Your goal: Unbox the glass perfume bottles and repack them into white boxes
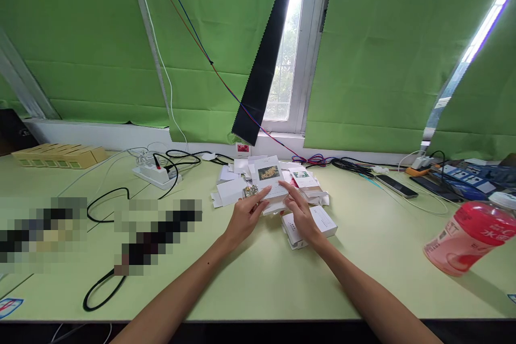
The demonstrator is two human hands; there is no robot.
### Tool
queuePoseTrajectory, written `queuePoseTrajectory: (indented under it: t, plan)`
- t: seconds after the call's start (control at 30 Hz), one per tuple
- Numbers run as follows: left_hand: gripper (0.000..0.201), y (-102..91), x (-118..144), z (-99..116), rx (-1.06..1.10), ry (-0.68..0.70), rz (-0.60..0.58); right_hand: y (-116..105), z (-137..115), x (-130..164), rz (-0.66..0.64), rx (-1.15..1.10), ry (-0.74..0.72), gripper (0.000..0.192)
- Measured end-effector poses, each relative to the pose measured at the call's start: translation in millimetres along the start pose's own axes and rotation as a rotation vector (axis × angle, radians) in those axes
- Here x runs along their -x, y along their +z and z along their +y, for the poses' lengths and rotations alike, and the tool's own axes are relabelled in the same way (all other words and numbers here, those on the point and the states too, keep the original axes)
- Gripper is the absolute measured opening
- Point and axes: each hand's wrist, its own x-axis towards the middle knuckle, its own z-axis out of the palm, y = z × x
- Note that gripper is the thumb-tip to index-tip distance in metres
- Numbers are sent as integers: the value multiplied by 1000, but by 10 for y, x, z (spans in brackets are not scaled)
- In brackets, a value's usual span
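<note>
Between my two hands is a small white cardboard box point(266, 165) with a printed picture of yellowish pieces on its face. My left hand point(245, 216) grips its left lower side, fingers closed on the edge. On the opposite side, my right hand point(300, 212) holds the box with its index finger along the face. Under my right wrist a white box point(322, 221) lies on the table. Behind the held box is a pile of flattened white cartons point(231, 192), one carton point(303, 176) showing a flower picture.
A pinkish-red drink bottle point(467, 236) stands at the right of the pale table point(258, 285). Behind it lie a phone point(396, 186) and cables. On the left are a white power strip point(155, 173), a black cable loop point(91, 298) and a yellow carton point(60, 156).
</note>
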Motion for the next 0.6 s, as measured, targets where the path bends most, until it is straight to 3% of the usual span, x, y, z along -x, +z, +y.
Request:
queuePoseTrajectory:
  t: [0.33,0.6]
  plan:
    - [42,6,5,-44,-14,47,-35,-4,-13,-5,15,30,-1,49]
    - [51,-48,-19,99,188,-156,-135,3,-12,-11,41,52,-23,43]
